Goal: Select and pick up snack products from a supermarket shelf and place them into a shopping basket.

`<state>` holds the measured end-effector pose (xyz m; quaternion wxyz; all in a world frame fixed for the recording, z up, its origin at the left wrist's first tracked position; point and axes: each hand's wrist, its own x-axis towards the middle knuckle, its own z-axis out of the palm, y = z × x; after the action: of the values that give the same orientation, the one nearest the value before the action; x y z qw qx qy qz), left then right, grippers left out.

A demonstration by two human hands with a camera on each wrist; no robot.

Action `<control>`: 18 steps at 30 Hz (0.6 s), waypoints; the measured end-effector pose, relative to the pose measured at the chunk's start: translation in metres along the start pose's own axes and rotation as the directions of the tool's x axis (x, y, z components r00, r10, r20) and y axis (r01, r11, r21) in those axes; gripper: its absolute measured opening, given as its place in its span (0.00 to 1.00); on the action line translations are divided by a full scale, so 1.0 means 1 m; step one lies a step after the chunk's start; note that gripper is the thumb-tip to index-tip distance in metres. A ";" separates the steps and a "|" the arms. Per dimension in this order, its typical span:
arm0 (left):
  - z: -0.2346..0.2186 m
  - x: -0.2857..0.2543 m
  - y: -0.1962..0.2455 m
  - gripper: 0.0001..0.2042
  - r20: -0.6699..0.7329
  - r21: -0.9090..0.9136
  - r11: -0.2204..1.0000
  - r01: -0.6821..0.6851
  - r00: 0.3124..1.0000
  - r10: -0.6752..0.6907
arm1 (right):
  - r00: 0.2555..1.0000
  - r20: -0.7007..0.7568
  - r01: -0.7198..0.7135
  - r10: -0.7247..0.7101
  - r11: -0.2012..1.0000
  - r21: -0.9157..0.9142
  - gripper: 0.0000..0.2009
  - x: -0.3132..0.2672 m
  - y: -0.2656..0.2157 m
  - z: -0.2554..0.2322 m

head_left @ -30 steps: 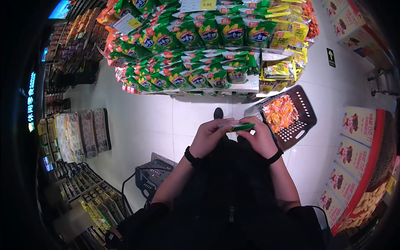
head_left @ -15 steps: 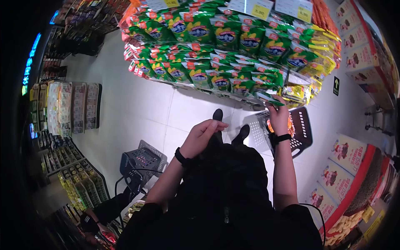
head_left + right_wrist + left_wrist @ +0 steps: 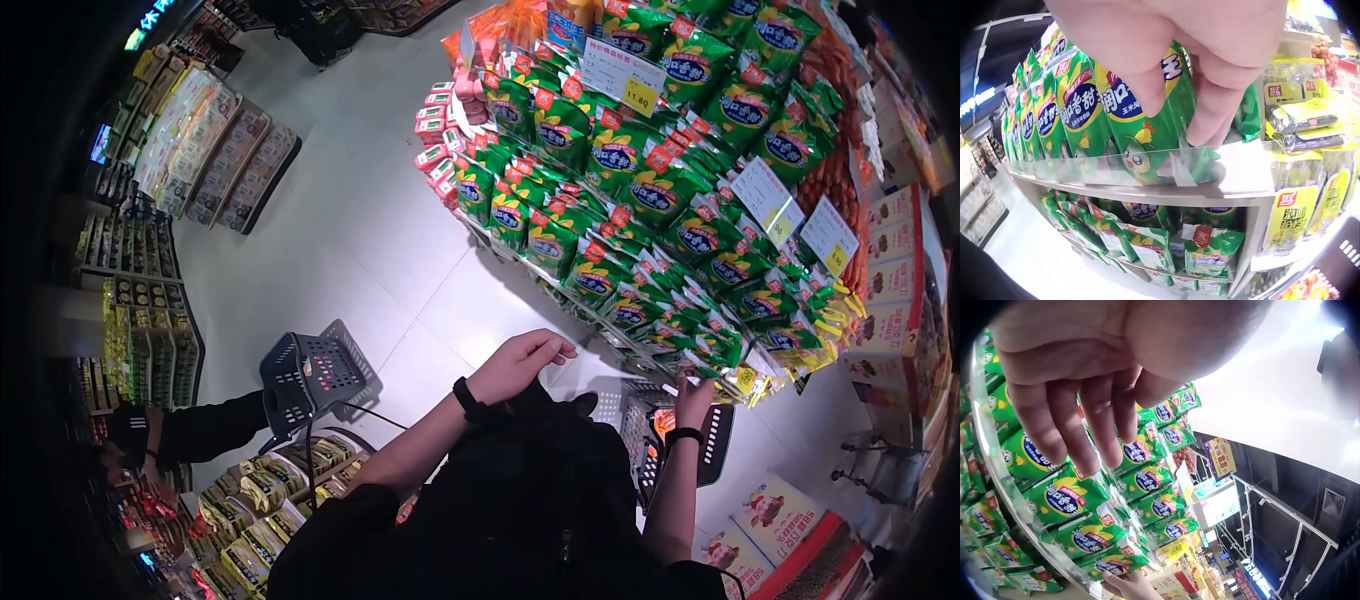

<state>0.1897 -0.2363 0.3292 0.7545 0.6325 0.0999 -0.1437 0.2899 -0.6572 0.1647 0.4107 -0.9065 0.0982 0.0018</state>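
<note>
At the right end of a display shelf, my right hand [image 3: 693, 398] grips a green snack packet [image 3: 1141, 140], thumb on its front and fingers at its side. In the right wrist view that hand [image 3: 1179, 44] covers the packet's top; its foot stands behind a clear shelf lip [image 3: 1085, 164], beside similar green packets [image 3: 1082, 103]. My left hand [image 3: 520, 365] hangs before my body with loosely bent fingers, holding nothing. In the left wrist view the left hand [image 3: 1079, 381] appears in front of green packets [image 3: 1063, 500], apparently without gripping any.
A dark basket [image 3: 716, 440] with orange packets stands below my right hand. Another basket [image 3: 310, 375] is at the left, near a person's dark-clothed leg [image 3: 215, 425]. Yellow packets [image 3: 1291, 215] adjoin the green ones. Price cards [image 3: 622, 75] stick out from the display.
My right hand has carried a green packet from between both hands to the shelf's right end. The left hand has let go of it. The display now appears tilted in the head view.
</note>
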 end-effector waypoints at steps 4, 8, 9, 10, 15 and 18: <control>-0.025 0.014 0.000 0.17 -0.005 -0.076 0.997 -0.030 1.000 0.029 | 0.992 0.100 -0.042 0.074 0.956 -0.290 0.21 0.005 0.010 0.001; -0.045 0.030 0.008 0.17 0.023 -0.083 0.996 0.011 1.000 -0.009 | 0.992 0.082 -0.071 0.093 0.968 -0.239 0.17 0.006 0.017 0.008; -0.049 0.035 0.009 0.16 0.031 -0.083 0.997 0.008 1.000 -0.006 | 0.989 0.082 -0.096 0.119 0.965 -0.244 0.17 0.004 0.015 0.007; -0.053 0.039 0.009 0.16 0.041 -0.083 0.997 0.008 0.999 -0.005 | 0.988 0.084 -0.108 0.133 0.963 -0.247 0.19 0.002 0.015 0.007; -0.069 0.065 0.008 0.15 0.097 -0.066 0.998 -0.018 0.995 0.024 | 0.992 -0.109 -0.095 0.068 0.958 -0.271 0.27 -0.039 0.023 0.004; -0.072 0.077 0.016 0.14 0.136 -0.088 0.996 0.033 0.990 -0.021 | 0.984 -0.144 -0.153 0.103 0.901 -0.406 0.32 -0.076 0.034 -0.005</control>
<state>0.2696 -0.1697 0.3052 0.7854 0.5851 0.0634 -0.1917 0.2091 -0.6690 0.1494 0.2009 -0.9631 0.1793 -0.0043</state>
